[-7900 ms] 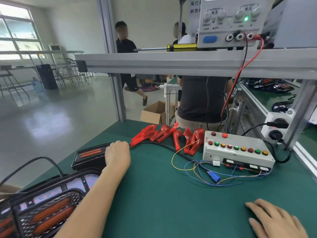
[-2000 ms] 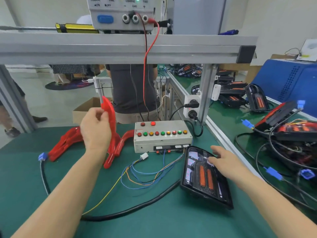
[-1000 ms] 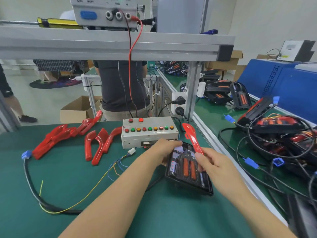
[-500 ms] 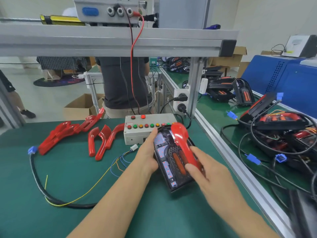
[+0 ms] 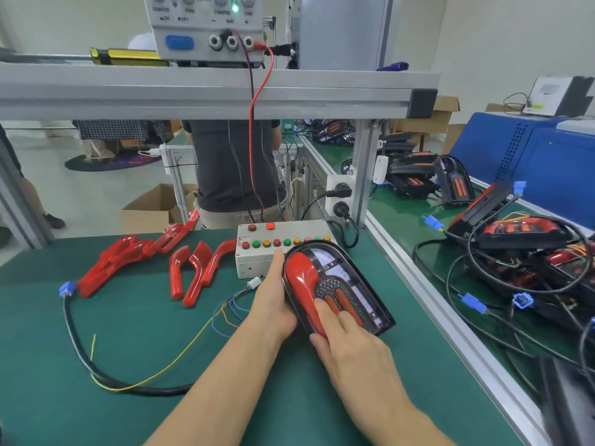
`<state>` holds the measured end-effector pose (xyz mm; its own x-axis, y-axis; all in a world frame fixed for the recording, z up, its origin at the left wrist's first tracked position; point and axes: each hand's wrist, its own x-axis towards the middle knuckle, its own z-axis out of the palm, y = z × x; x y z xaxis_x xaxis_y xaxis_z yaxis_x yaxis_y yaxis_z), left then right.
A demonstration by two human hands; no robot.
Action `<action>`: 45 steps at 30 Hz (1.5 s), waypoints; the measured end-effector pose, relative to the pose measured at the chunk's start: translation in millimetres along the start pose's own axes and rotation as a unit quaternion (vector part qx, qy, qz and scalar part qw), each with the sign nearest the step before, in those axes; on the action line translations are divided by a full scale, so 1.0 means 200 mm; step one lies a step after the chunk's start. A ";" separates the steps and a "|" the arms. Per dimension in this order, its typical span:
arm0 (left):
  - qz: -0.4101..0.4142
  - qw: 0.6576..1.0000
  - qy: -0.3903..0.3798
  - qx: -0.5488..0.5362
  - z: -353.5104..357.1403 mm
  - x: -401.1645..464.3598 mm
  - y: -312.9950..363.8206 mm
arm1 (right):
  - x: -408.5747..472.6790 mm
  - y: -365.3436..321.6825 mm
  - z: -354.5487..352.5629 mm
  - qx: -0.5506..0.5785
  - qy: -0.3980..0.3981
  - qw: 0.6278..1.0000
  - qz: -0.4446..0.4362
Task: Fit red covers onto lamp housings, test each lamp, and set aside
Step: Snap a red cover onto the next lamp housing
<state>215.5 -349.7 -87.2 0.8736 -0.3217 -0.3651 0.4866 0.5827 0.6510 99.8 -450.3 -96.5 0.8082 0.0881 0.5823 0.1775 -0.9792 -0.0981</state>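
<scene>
A black lamp housing lies on the green mat in front of the test box. A red cover sits along its left side. My left hand grips the housing's left edge, with the thumb up along the rim. My right hand presses straight fingers down on the near end of the red cover. Several more red covers lie loose on the mat to the left.
A grey test box with coloured buttons stands behind the housing, its thin wires trailing left. A black cable with a blue plug loops across the mat. More lamp housings and cables crowd the right bench. A power supply sits overhead.
The red cover has gone from being held above the housing to lying on its left side. My right hand now presses its near end; my left hand still holds the housing.
</scene>
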 end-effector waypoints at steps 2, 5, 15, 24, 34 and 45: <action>0.003 1.000 0.002 -0.008 0.00 -0.01 0.00 | 0.00 0.00 0.00 -0.008 0.005 1.000 0.011; 0.016 1.000 0.004 -0.010 0.00 -0.02 -0.01 | -0.01 0.00 0.01 0.006 0.011 1.000 0.020; 0.044 0.999 0.016 -0.020 0.05 -0.02 -0.04 | -0.02 0.05 0.01 0.040 0.017 0.999 0.008; 0.045 0.998 0.006 -0.044 0.06 -0.04 -0.06 | -0.03 0.04 0.05 0.032 0.005 0.999 -0.030; 0.026 0.999 0.002 -0.040 0.06 -0.05 -0.05 | -0.06 0.06 0.06 0.018 0.017 0.999 -0.037; 0.028 0.998 0.015 -0.048 0.04 -0.06 -0.04 | -0.07 0.07 0.07 0.039 0.058 0.996 -0.050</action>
<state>200.2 -356.7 -82.8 0.8982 -0.2657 -0.3503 0.4334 0.6689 0.6040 98.1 -462.2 -118.0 0.7142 0.1593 0.6815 0.3014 -0.9488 -0.0941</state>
